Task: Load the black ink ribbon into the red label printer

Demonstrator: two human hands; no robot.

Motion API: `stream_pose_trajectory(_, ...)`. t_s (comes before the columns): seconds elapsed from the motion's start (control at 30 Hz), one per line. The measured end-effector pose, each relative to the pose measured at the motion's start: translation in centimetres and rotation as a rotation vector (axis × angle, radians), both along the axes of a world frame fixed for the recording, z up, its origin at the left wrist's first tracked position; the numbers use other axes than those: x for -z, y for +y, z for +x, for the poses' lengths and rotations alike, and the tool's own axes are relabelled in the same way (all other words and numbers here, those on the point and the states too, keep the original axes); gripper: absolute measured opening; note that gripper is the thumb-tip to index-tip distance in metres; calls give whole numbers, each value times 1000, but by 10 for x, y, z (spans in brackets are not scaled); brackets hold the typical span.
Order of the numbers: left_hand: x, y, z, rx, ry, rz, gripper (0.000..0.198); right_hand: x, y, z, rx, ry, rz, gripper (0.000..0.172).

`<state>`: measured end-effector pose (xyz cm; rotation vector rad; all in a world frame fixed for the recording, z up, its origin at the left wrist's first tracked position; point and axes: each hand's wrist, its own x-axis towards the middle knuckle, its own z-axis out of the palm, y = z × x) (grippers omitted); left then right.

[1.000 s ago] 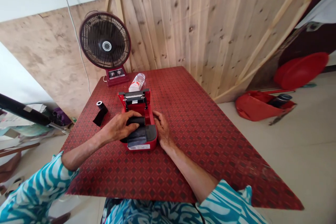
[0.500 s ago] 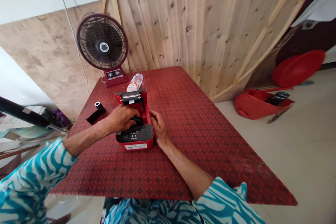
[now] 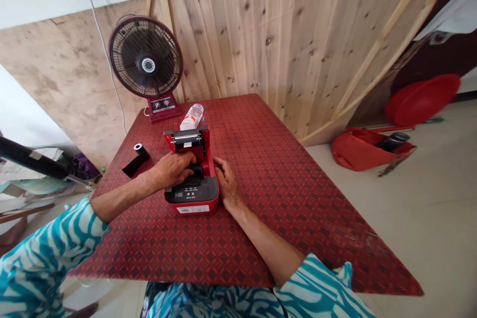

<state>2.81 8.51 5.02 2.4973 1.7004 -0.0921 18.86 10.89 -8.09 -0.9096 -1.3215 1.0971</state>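
Note:
A red and black printer (image 3: 196, 206) stands on the red patterned table (image 3: 268, 159), its lid raised at the back. My left hand (image 3: 174, 169) reaches into it from the left, fingers closed round a black roll (image 3: 196, 169) in the open compartment. Against the printer's right side rests my right hand (image 3: 226, 180), fingers bent; whether it grips anything is hidden. Left of the printer lie a small roll (image 3: 138, 148) and a strip of black material (image 3: 134, 164).
Behind the printer a clear plastic bottle (image 3: 192, 117) lies on its side. A dark red fan (image 3: 147, 65) stands at the table's back left corner. On the floor to the right are a red bag (image 3: 352, 150) and a red round object (image 3: 423, 100).
The fingers of my left hand have shifted slightly on the black roll, and more of the roll shows. My right hand has stayed at the printer's side.

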Motion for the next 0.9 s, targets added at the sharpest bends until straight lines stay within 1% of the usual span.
stream_pose_trajectory(0.1,2,9,2,48,62,-42,20,1,0,0,1,-3,-4,30)
stream_pose_trajectory(0.23,2,20,7,17,83,-112,25,2,1,-1,6,1,-12,31)
stream_pose_trajectory(0.3,0,21,6,23,74,-139,25,3,1,-1,12,16,-8,31)
stream_pose_trajectory(0.37,-6,15,2,52,15,-152,22,4,2,-1,6,25,-7,31)
stream_pose_trajectory(0.4,-9,10,-2,67,-48,-148,22,4,2,-1,2,24,-8,31)
stream_pose_trajectory(0.5,-18,-12,-12,104,-269,-100,29,3,2,-1,-6,16,-10,31)
stream_pose_trajectory(0.53,-19,-20,-15,127,-299,-85,31,3,1,-1,-7,16,-10,31)
stream_pose_trajectory(0.63,-15,-35,-19,201,-311,-45,33,2,1,-1,4,20,-2,30)
stream_pose_trajectory(0.7,-8,-37,-20,209,-350,-31,31,2,0,0,8,20,-3,30)
stream_pose_trajectory(0.8,1,-32,-22,151,-496,-81,27,2,0,1,-7,16,-18,31)
stream_pose_trajectory(0.9,4,-28,-23,54,-604,-169,23,1,-1,1,-9,9,-31,31)
